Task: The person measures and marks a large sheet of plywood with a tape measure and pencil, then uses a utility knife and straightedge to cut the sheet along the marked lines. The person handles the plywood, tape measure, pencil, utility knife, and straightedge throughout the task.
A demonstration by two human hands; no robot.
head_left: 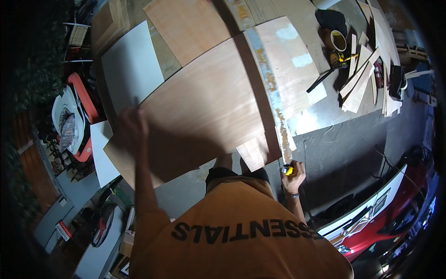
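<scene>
My right hand (294, 178) is closed round a yellow-and-black tape measure (289, 170) at the near end of a long, narrow strip (268, 73) stained with paint. That strip lies across a large plywood sheet (204, 95) and casts a dark shadow beside it. Over the sheet's left edge is my left hand (133, 129), in shade and blurred, so its fingers are unclear. A smaller plywood piece (251, 152) sticks out at the sheet's near edge, left of the tape measure.
White boards (132, 60) lie at the left, another plywood sheet (193, 25) beyond. At the right are a tape roll (338, 41), a second tape measure (336, 59) and several wood offcuts (358, 88). A red car (395, 218) stands at the lower right.
</scene>
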